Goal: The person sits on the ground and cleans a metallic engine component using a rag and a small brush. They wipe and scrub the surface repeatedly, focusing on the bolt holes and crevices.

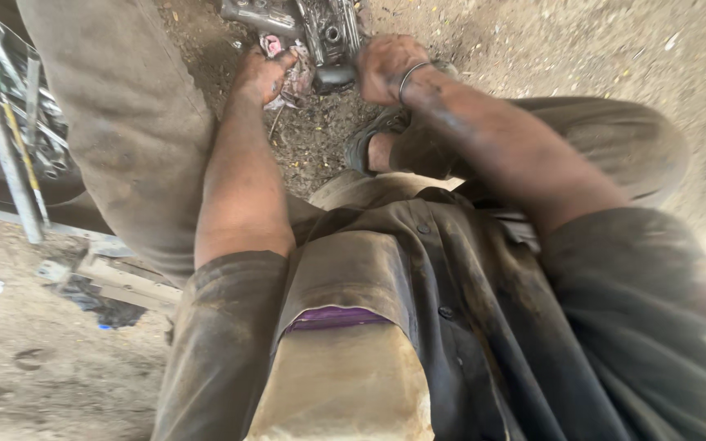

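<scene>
A greasy metal engine part [320, 28] lies on the dirt ground at the top of the head view, partly cut off by the frame edge. My right hand [386, 67], with a thin metal bangle on the wrist, is closed around a dark rounded end of that part. My left hand [261, 75] presses down on a pink and white rag [294, 82] lying beside the part. Both forearms are smeared with grease. My own dark shirt and chest pocket fill the lower view.
A bundle of wrenches and tools [14, 122] rests in a dark tray at the left. Wooden scraps [128, 282] and dark debris lie on the sandy ground below it. My sandalled foot [369, 143] sits just under my right hand.
</scene>
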